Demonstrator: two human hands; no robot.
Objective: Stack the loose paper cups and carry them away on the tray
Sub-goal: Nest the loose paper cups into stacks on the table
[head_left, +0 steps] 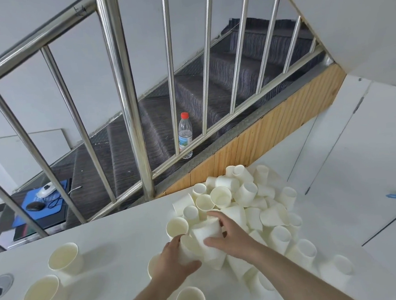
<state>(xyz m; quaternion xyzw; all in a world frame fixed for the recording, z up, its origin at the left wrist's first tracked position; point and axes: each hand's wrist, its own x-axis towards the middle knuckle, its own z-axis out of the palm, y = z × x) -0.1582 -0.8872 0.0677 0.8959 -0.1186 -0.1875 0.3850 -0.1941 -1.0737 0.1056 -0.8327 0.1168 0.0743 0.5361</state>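
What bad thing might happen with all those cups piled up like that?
Both hands reach into the pile of paper cups: the left hand grips one cup, the right hand holds another. Pulling them out might topple loose cups around them. The pile's far side lies near the table edge by the stairs, so rolling cups might drop over. A tight grip might also crush a thin cup.
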